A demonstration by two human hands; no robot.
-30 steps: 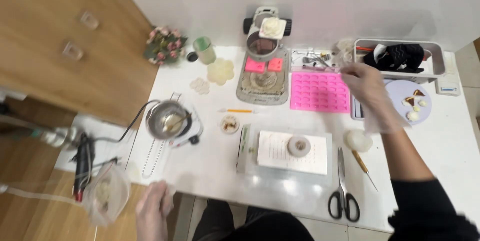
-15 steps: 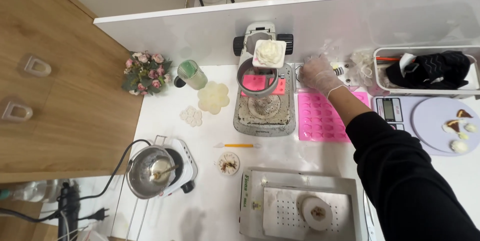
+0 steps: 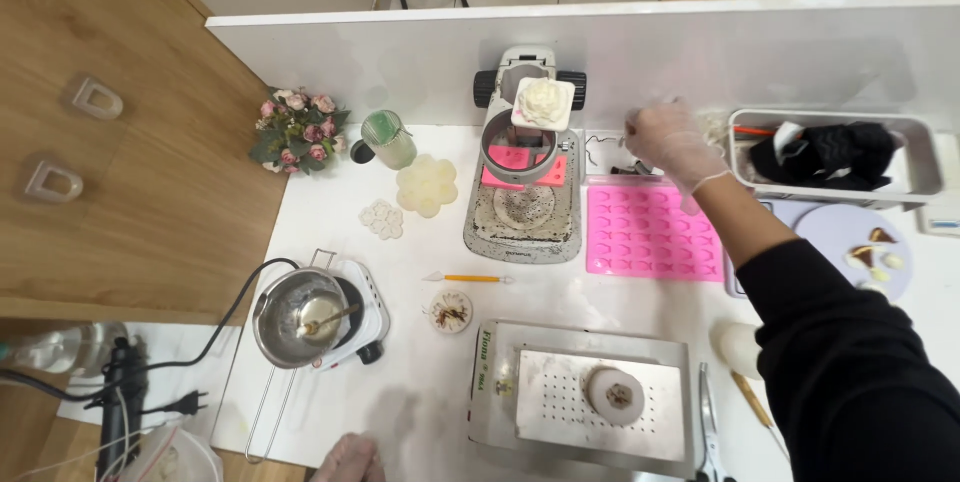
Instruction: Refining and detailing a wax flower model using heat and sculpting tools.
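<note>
Reaching farther back, the right hand now hovers past the pink mould.

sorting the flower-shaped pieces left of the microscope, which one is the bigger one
The pale cream flower piece nearer the green cup is bigger; the white flower piece lies nearer the hotplate.

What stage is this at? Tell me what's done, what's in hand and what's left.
Done, it seems: two white flower-shaped pieces lie on the table, and a round disc sits on the perforated tray. In hand: the gloved right hand reaches behind the pink mould; the left hand rests at the table edge. Left: the mould's cavities look empty.
</note>
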